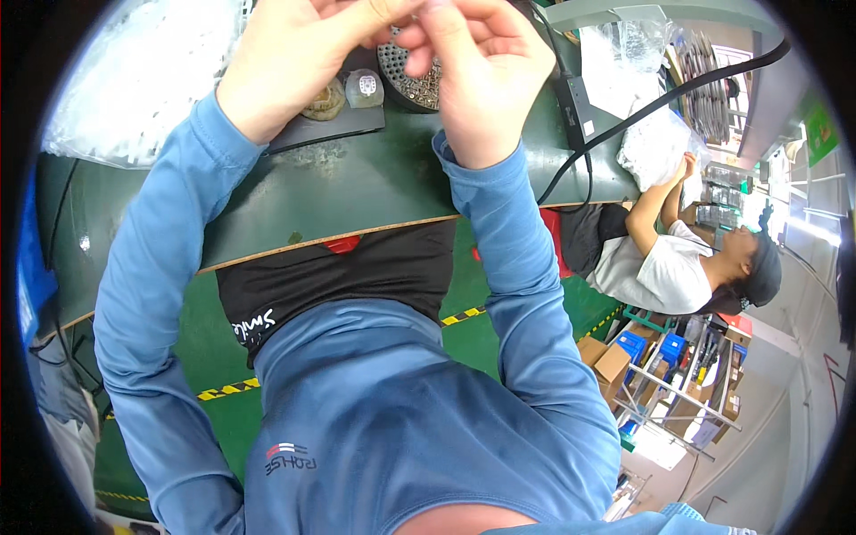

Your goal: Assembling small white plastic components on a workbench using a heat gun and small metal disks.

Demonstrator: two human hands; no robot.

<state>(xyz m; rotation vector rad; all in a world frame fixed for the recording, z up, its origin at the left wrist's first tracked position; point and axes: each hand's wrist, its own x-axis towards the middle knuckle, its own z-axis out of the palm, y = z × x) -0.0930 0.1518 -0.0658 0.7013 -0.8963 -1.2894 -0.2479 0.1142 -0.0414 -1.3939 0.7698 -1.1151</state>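
Blue-sleeved forearms (147, 303) extend over the near edge of a green worktop (339, 192). L. hand (308, 53) and R. hand (490, 80) meet at the upper margin, thumbs and fingers bent inward; tips partly cut off, so whether either grip is closed on a sm. item cannot be told. Directly below the hands, btwn the wrists: a round dark tray (412, 87) w/ pitted surface and sm. metallic bits, partly hidden by fingers. Just L. of it, a dark slab (357, 123) bears a sm. translucent piece (365, 87) and a brownish round item (325, 102). Far L.: clear bag of white pcs. (134, 80). To the R.: blk. adapter box (575, 111) w/ cable. Beyond, a co-worker (660, 272) in white top and dark cap handles a whitish bag (655, 147); bkgd., rack (678, 401) w/ blue bins (631, 346) and cartons (612, 366).
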